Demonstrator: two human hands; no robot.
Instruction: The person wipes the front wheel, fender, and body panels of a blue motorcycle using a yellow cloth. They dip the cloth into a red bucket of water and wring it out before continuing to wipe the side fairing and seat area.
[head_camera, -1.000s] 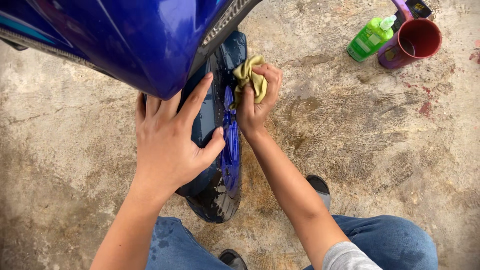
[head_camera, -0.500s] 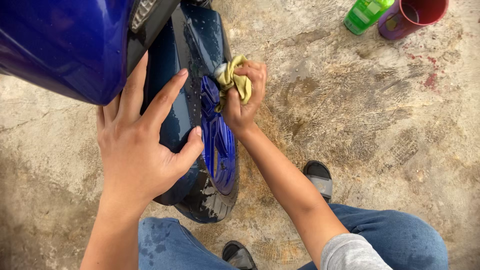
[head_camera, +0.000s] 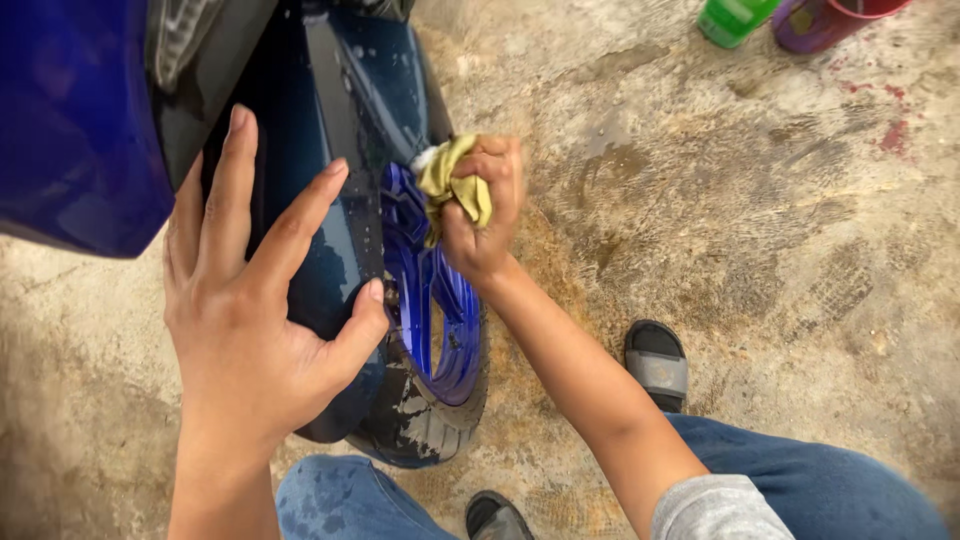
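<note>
The left hand lies flat with fingers spread; the right hand is closed in a fist, arm extended.

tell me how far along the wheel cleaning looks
Done: the blue wheel rim looks wet and glossy. In hand: the right hand presses a yellow cloth on the rim's upper part, while the left hand braces on the dark fender. Left: the tyre shows pale smears.
</note>
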